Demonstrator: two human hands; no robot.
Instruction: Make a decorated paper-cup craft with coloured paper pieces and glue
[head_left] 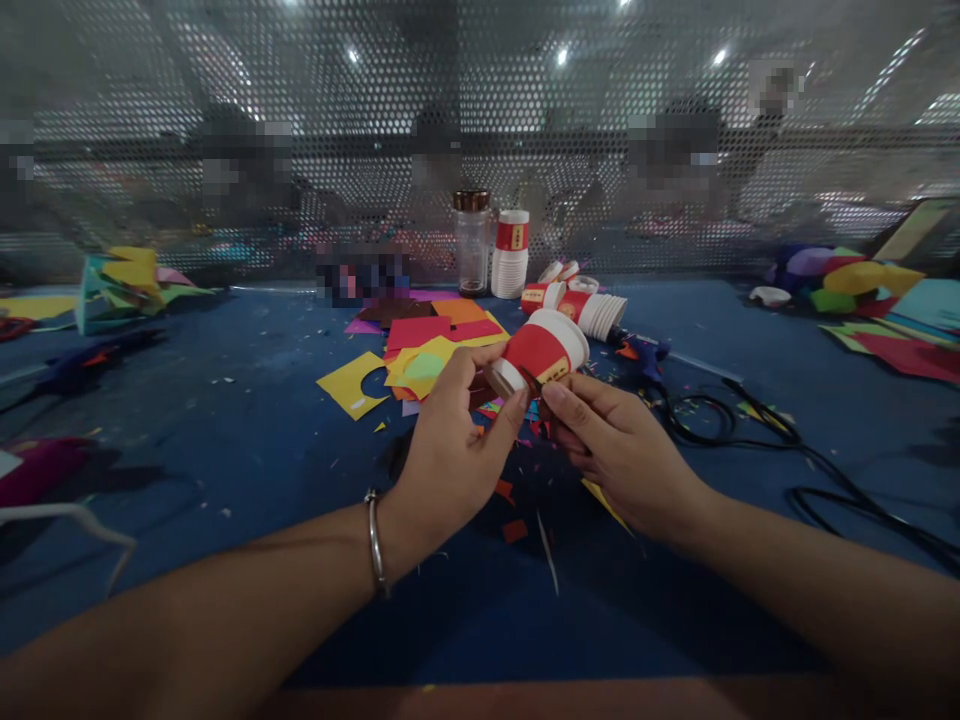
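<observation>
A red and white paper cup (pixel 536 352) is held tilted above the blue table (pixel 247 430), its wider end up and to the right. The fingers and thumb of my left hand (pixel 457 430) grip it near its narrow end. My right hand (pixel 615 435) is closed in a pinch at the cup's lower right side, by the gold label. A small dark thing shows at those fingertips, too small to name. Behind the cup lie a stack of cups (pixel 596 312) and some loose ones.
Coloured paper sheets (pixel 416 335) and scraps lie behind my left hand. A clear bottle (pixel 472 245) and upright cup stack (pixel 510 255) stand at the back. Blue glue guns (pixel 645 355) (pixel 82 362) lie right and left. A black cable (pixel 810 455) runs across the right. People are behind the mesh.
</observation>
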